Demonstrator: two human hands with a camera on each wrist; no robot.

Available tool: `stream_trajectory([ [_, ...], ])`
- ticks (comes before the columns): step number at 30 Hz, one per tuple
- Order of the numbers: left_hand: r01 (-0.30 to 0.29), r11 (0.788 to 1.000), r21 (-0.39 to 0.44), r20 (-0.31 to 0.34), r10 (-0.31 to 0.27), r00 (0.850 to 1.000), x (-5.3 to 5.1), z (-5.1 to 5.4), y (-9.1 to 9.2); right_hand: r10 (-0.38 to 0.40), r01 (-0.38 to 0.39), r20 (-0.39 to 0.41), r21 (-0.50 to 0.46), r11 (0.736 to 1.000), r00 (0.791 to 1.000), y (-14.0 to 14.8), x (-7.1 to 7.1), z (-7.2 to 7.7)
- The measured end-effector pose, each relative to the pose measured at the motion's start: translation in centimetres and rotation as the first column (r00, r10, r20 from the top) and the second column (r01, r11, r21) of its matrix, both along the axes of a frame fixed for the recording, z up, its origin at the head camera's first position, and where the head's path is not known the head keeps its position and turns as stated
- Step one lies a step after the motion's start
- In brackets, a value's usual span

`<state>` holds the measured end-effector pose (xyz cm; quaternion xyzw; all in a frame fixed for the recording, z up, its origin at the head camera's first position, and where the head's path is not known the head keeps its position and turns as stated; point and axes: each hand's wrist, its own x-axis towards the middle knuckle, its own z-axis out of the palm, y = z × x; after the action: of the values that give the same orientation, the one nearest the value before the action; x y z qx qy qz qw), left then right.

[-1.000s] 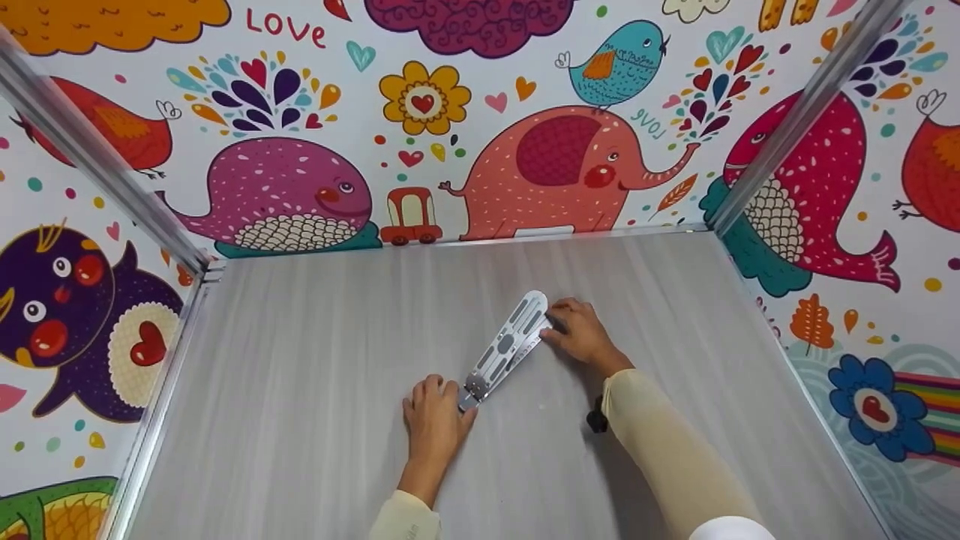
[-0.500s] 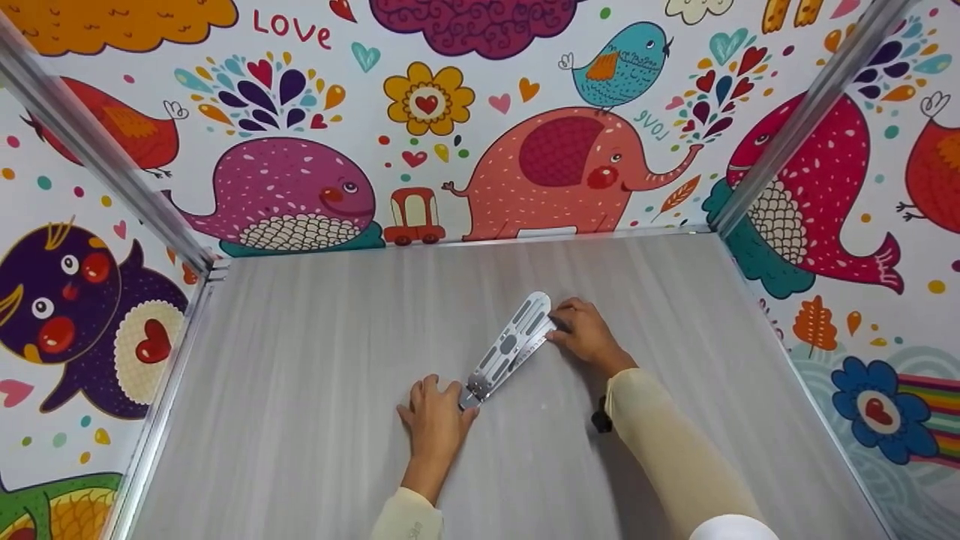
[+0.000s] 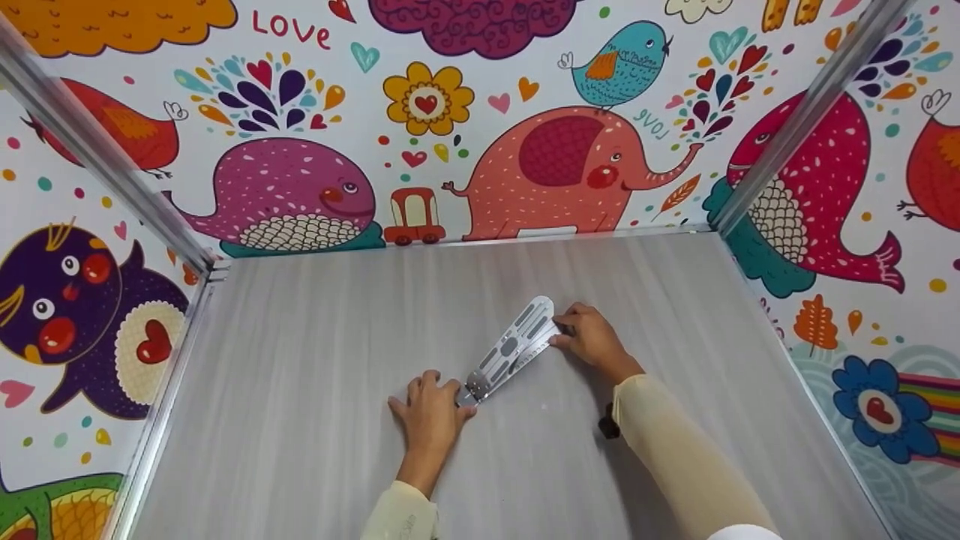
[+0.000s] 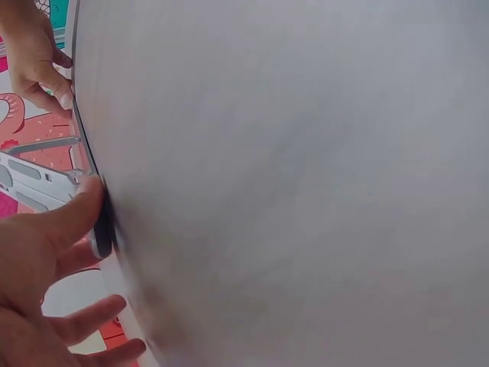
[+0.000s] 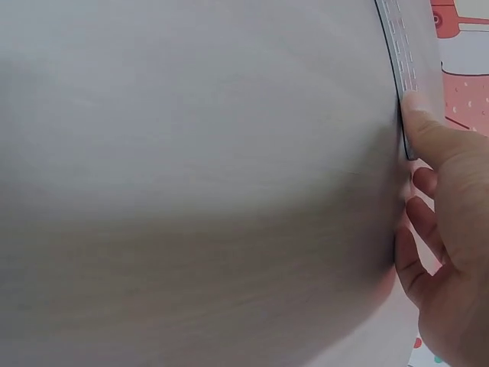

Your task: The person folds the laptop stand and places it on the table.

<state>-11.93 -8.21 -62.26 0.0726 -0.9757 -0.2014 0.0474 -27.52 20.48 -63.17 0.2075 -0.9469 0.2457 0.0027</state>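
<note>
Hinged metal piece pinched at both ends, mid-tabletop

The hinged metal piece (image 3: pixel 510 341) lies slantwise between my two grips, its hinge end toward my left and its far end up toward my right. With my left grip (image 3: pixel 431 412) I pinch the hinge end between thumb and index finger. With my right grip (image 3: pixel 592 337) I pinch the far end of the lower strip (image 5: pixel 396 50), thumb laid on top of it. The slotted upper arm (image 4: pixel 34 183) stands tilted up off the strip, so the two make a narrow wedge; a thin gray bar (image 4: pixel 46 144) shows between them.

The strip lies along the tabletop (image 3: pixel 322 337). I have wide room to the left and right, and the rear edge, where the printed back wall (image 3: pixel 300 187) begins, is well apart from the piece. Metal rails run up both back corners.

My left wrist comes in from below, the other fingers spread away from the piece. My right forearm, in its pale sleeve (image 3: pixel 675 450), reaches in diagonally, the hand turned inward, with my remaining fingers bent close to the tabletop. A small black object (image 3: pixel 609 424) sits at that wrist.
</note>
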Motion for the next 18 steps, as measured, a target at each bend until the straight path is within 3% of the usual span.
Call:
stream_trajectory([
  [4, 0.002, 1.000, -0.007, 0.019, -0.002, 1.000, -0.3, 0.1, -0.3, -0.025, 0.025, 0.011, -0.001, 1.000, 1.000, 0.2, 0.4, -0.2],
  [11, 0.006, 1.000, 0.006, 0.024, -0.006, 1.000, -0.9, 0.3, -1.0, -0.036, 0.035, -0.065, -0.007, 0.999, 0.997, 0.6, 1.6, -0.4],
  [18, 0.034, 0.999, 0.016, 0.023, -0.034, 0.999, -1.5, 0.4, -2.0, -0.071, 0.070, -0.080, -0.008, 0.997, 0.994, 0.6, 2.9, -0.4],
])
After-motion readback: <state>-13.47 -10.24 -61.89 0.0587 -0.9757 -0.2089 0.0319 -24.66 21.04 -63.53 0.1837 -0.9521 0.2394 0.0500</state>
